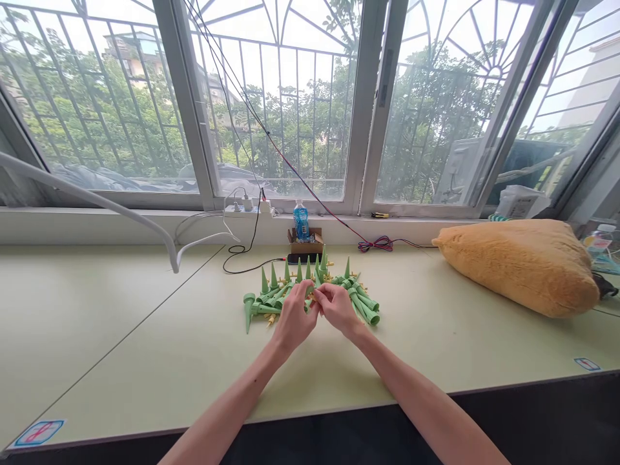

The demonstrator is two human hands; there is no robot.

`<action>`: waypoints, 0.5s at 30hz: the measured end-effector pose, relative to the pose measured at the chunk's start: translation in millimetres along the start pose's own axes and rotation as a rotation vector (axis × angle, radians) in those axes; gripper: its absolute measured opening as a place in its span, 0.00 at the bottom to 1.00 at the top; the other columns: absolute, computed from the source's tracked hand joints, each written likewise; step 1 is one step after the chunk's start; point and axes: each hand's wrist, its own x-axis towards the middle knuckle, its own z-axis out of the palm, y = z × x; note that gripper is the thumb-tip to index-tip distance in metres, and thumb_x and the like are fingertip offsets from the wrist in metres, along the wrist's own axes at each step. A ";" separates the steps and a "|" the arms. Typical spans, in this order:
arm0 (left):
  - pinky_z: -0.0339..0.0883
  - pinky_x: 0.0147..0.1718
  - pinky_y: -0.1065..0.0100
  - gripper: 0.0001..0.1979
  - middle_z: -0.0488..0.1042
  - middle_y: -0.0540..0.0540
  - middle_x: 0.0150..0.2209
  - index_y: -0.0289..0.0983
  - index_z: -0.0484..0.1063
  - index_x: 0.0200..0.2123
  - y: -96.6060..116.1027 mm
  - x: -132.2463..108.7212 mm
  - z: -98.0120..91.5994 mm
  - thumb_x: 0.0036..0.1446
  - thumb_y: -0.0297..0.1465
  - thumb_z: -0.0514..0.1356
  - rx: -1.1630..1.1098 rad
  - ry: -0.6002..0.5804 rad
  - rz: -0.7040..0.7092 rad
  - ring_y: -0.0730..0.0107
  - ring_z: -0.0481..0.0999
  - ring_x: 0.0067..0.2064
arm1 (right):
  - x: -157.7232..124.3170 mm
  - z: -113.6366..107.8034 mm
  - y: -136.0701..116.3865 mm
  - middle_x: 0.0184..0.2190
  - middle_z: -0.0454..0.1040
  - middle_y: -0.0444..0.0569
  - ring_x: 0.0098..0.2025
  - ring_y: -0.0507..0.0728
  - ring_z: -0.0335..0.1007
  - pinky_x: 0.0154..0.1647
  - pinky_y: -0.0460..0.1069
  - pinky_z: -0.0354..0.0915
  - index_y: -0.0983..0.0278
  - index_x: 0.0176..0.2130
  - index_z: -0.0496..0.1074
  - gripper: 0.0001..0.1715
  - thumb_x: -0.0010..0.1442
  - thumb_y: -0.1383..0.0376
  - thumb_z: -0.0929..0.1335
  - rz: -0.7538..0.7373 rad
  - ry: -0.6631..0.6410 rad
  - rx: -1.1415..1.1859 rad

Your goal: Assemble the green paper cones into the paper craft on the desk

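My left hand (296, 314) and my right hand (339, 309) meet over a pile of green plastic plant-watering spikes (247, 309). The left fingers are closed around a green spike, mostly hidden by the hand. Against it, my right thumb and fingertips pinch a small yellowish part, too covered to make out fully. Several spikes stand point up in a row (299, 270) behind the hands. Others lie on their sides, with open round ends (372, 318) facing me at the right. Small yellow plastic pieces (271, 319) are scattered among them.
Behind the pile are a dark phone (304, 258) on a cable and a small cardboard box (307, 247) with a blue bottle (301, 221). An orange plush cushion (520, 266) lies right. A white lamp arm (130, 210) reaches in from the left. Coiled wires (376, 244) lie beneath the window.
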 end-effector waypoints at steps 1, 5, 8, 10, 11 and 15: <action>0.66 0.32 0.69 0.13 0.70 0.46 0.39 0.40 0.63 0.45 0.1 0.0 0.0 0.56 0.26 0.55 0.000 0.004 0.002 0.72 0.69 0.32 | 0.0 0.0 0.3 0.21 0.73 0.46 0.18 0.50 0.63 0.19 0.45 0.59 0.64 0.27 0.68 0.16 0.59 0.55 0.65 0.001 -0.002 0.012; 0.66 0.32 0.70 0.13 0.70 0.47 0.39 0.40 0.63 0.45 -0.2 -0.2 0.1 0.55 0.26 0.56 0.006 0.010 0.002 0.72 0.69 0.32 | 1.0 -0.2 1.7 0.20 0.72 0.45 0.18 0.49 0.61 0.19 0.45 0.58 0.64 0.27 0.68 0.16 0.59 0.55 0.65 0.012 -0.012 0.059; 0.66 0.33 0.69 0.13 0.70 0.46 0.40 0.40 0.63 0.45 -0.4 -0.1 -0.3 0.55 0.26 0.56 0.014 0.012 0.009 0.72 0.70 0.32 | 2.2 -0.5 2.4 0.20 0.71 0.45 0.17 0.48 0.58 0.18 0.44 0.56 0.64 0.27 0.67 0.17 0.58 0.54 0.66 0.037 -0.023 0.100; 0.66 0.33 0.69 0.14 0.71 0.46 0.41 0.40 0.62 0.45 -0.3 0.1 -0.5 0.55 0.25 0.56 0.018 0.020 0.016 0.72 0.71 0.33 | 2.9 -0.7 2.5 0.19 0.70 0.44 0.17 0.48 0.57 0.17 0.44 0.55 0.64 0.27 0.67 0.18 0.57 0.53 0.66 0.055 -0.030 0.130; 0.66 0.34 0.69 0.14 0.71 0.46 0.41 0.40 0.62 0.45 -0.2 0.3 -0.6 0.55 0.25 0.56 0.020 0.025 0.019 0.71 0.71 0.34 | 3.2 -0.8 2.5 0.19 0.69 0.44 0.16 0.47 0.56 0.17 0.44 0.54 0.64 0.27 0.67 0.18 0.57 0.52 0.67 0.063 -0.032 0.145; 0.66 0.34 0.69 0.13 0.71 0.46 0.40 0.40 0.63 0.45 0.9 0.7 -0.9 0.55 0.25 0.56 0.026 0.038 0.029 0.71 0.71 0.35 | 3.8 -1.1 2.9 0.19 0.69 0.43 0.16 0.47 0.55 0.16 0.44 0.53 0.64 0.27 0.67 0.20 0.55 0.50 0.68 0.097 -0.038 0.194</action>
